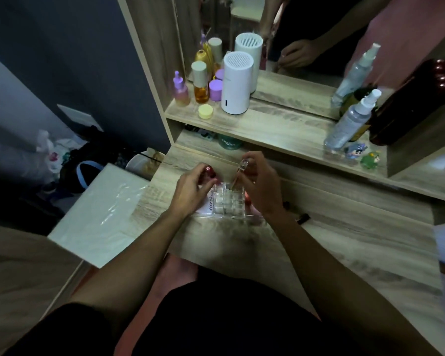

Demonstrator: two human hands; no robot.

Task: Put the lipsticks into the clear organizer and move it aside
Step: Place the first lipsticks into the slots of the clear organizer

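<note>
The clear organizer [226,205], a gridded acrylic box with a white label on its left side, stands on the wooden desk between my hands. My right hand [261,187] pinches a slim clear-capped lipstick [239,173], tilted, with its lower end inside a back compartment. My left hand [193,188] grips a shiny red lipstick [211,172] just left of the organizer's back corner. A dark lipstick [303,218] lies on the desk to the right of my right wrist. Something reddish shows behind my right hand beside the organizer.
A raised shelf [267,129] behind holds a white cylindrical device [237,83], several bottles and jars at left, spray bottles [350,122] and small figurines [362,154] at right. A mirror stands above. A white board [98,214] leans at the desk's left edge.
</note>
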